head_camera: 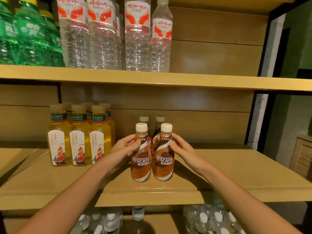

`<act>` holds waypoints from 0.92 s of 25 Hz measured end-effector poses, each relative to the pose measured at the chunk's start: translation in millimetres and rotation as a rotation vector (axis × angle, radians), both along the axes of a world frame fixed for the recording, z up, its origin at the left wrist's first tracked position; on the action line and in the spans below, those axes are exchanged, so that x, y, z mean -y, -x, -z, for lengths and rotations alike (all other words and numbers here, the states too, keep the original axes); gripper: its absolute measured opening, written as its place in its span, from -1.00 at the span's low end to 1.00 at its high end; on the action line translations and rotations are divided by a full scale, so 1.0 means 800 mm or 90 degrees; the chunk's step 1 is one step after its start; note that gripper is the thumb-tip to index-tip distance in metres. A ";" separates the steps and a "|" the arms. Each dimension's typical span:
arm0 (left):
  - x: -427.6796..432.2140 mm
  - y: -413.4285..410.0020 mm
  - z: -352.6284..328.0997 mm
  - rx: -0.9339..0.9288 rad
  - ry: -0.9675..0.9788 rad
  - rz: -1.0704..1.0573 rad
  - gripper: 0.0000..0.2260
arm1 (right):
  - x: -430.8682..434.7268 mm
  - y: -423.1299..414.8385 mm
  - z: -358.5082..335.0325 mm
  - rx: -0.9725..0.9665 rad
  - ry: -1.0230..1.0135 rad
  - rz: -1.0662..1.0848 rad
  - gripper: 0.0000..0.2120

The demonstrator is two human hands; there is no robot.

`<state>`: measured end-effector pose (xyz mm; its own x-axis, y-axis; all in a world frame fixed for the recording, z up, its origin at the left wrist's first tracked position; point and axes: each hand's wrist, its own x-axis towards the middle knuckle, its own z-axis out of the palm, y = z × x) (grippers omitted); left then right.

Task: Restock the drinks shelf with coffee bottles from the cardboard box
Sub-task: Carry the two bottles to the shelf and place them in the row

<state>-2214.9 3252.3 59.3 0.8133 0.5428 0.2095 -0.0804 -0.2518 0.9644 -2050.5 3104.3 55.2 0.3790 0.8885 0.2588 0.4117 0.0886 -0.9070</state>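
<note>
Two brown coffee bottles with cream caps stand side by side on the middle shelf [236, 168]. My left hand [125, 146] grips the left coffee bottle [141, 159] at its shoulder. My right hand [179, 146] grips the right coffee bottle [163, 159] the same way. Directly behind them stand two more coffee bottles [158, 125], mostly hidden, only caps and necks showing. The cardboard box is out of view.
Several yellow tea bottles [79, 141] stand to the left on the same shelf. On the upper shelf [152, 78] are clear water bottles [137, 36] and green bottles [25, 34]. More capped bottles [216, 218] sit on the lower level. A dark shelf post [258, 115] bounds the right side.
</note>
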 end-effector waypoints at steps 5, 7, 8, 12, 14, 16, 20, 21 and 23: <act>0.015 0.031 0.067 -0.269 -0.382 -0.164 -0.40 | 0.024 0.022 0.069 0.347 0.190 0.228 -0.49; 0.022 0.024 0.083 -0.361 -0.535 -0.206 -0.26 | 0.014 0.031 0.079 0.430 0.193 0.302 -0.50; 0.023 0.017 0.087 -0.379 -0.577 -0.228 -0.17 | 0.008 0.033 0.081 0.454 0.187 0.331 -0.51; 0.011 -0.002 0.089 -0.454 -0.617 -0.231 -0.08 | -0.011 0.031 0.082 0.482 0.215 0.350 -0.53; 0.003 -0.010 0.086 -0.495 -0.614 -0.218 -0.27 | -0.019 0.025 0.080 0.492 0.245 0.345 -0.51; -0.003 -0.020 0.083 -0.512 -0.606 -0.212 -0.34 | -0.030 0.018 0.078 0.494 0.271 0.350 -0.49; -0.015 -0.036 0.081 -0.542 -0.583 -0.210 -0.32 | -0.051 0.008 0.082 0.473 0.288 0.370 -0.49; -0.019 -0.038 0.080 -0.548 -0.586 -0.208 -0.31 | -0.055 0.006 0.083 0.472 0.291 0.372 -0.49; -0.023 -0.042 0.079 -0.559 -0.589 -0.203 -0.30 | -0.060 0.003 0.083 0.471 0.299 0.373 -0.49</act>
<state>-2181.1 3270.9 -3.7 0.7319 0.6773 0.0752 0.6668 -0.7345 0.1261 -2053.2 3152.0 -11.1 0.6698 0.6882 0.2786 0.7413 -0.5982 -0.3045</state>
